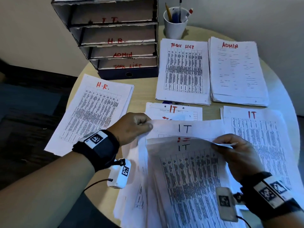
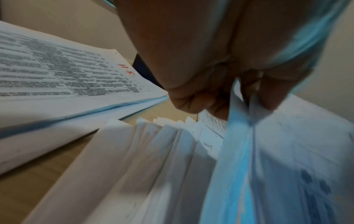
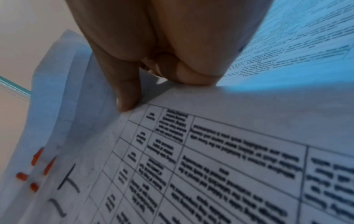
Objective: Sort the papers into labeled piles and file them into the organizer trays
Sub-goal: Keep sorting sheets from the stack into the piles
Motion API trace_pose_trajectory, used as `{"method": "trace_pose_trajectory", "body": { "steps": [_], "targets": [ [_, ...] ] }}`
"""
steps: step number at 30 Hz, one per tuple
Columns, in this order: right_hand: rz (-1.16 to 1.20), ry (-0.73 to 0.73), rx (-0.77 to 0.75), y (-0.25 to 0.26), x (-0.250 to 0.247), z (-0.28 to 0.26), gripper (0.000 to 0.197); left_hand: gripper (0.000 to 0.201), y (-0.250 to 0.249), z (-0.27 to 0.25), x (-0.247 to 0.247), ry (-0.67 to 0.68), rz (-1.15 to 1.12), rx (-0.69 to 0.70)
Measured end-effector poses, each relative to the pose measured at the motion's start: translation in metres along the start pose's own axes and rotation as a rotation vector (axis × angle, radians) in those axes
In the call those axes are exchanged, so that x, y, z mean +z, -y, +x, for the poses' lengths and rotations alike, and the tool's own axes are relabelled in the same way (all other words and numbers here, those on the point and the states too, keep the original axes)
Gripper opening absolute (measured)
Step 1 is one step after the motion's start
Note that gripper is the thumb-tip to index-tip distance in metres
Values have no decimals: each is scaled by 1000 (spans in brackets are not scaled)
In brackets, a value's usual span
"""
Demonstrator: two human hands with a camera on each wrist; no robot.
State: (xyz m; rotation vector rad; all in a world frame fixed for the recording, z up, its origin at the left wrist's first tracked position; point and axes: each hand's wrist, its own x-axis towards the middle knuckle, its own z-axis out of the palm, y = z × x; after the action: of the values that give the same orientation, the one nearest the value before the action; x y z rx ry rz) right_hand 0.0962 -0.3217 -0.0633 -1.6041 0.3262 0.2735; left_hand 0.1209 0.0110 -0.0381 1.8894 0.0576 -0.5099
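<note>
A fanned stack of white sheets (image 1: 185,175), printed with dense tables and hand-marked "IT", is pinched at its top-left corner by the left hand (image 1: 131,127) and top-right edge by the right hand (image 1: 236,155).

Both forearms were bare, with no sleeves seen. A wide black strap (image 1: 100,148) was worn on the left wrist, and a white plate with a black square code marker (image 1: 95,138) was fixed on top of it. A white camera box (image 1: 118,174) with a second code marker was hung below that wrist, and a thin black cable was led from it. The right wrist was bound by a black band (image 1: 269,193) carrying two code markers, and a grey box (image 1: 226,204) with a cable was attached.
</note>
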Motion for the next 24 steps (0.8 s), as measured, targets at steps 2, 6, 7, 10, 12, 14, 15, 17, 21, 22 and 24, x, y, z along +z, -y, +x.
{"method": "trace_pose_trajectory", "body": {
  "steps": [2,6,7,10,12,14,15,17,21,22,24],
  "targets": [
    [27,-11,-11,5,4,-3,30,20,3,3,1,-80,11,5],
    [-115,-48,-100,13,6,-7,33,22,1,4,5,-168,2,-9],
    [-151,-65,-120,16,7,-7,30,21,0,3,6,-182,1,-12],
    [-278,-113,-174,21,6,-8,27,27,-1,4,9,-221,-23,-28],
    [-344,-131,-217,22,7,-9,30,38,1,4,10,-246,-72,-35],
    [-376,-140,-251,23,8,-10,35,46,2,3,10,-258,-72,-12],
    [-381,-145,-266,23,9,-11,36,48,3,3,10,-252,-66,-4],
    [-362,-154,-304,21,10,-10,37,45,4,3,9,-238,-96,-19],
    [-301,-123,-356,12,4,-10,42,34,12,5,5,-218,-123,-87],
    [-288,-101,-366,10,0,-11,47,34,15,6,2,-212,-106,-104],
    [-213,-46,-393,10,-10,-18,47,32,20,7,-1,-201,-91,-132]
  ]
}}
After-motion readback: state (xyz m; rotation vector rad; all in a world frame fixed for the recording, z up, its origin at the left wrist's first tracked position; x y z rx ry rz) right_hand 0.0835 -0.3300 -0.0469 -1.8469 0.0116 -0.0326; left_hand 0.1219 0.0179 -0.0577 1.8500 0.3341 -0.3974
